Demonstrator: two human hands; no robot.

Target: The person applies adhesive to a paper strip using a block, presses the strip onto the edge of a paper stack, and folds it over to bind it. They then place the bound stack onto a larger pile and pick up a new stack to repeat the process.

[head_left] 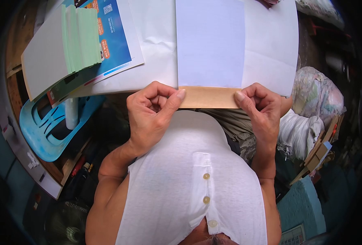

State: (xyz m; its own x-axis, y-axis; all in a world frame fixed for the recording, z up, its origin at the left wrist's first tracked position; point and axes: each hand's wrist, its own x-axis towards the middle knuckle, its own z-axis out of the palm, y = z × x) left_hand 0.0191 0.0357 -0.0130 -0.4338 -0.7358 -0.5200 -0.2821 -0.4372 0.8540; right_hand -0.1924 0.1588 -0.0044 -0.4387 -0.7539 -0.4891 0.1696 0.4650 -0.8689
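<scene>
A bluish-white sheet of paper (210, 43) lies flat in front of me, with a brown paper strip (209, 98) along its near edge. My left hand (152, 112) pinches the strip's left end between thumb and curled fingers. At the opposite end, my right hand (262, 110) grips the strip the same way, thumb on top. The strip is stretched straight between both hands, close to the table's near edge and just above my white shirt. The fingertips underneath are hidden.
White paper covers the table (270, 53). To the left lies a stack of grey and pale-green sheets (81, 38) on a blue printed sheet (117, 36). A blue plastic chair (46, 143) stands below it. Stuffed plastic bags (317, 92) sit at the right.
</scene>
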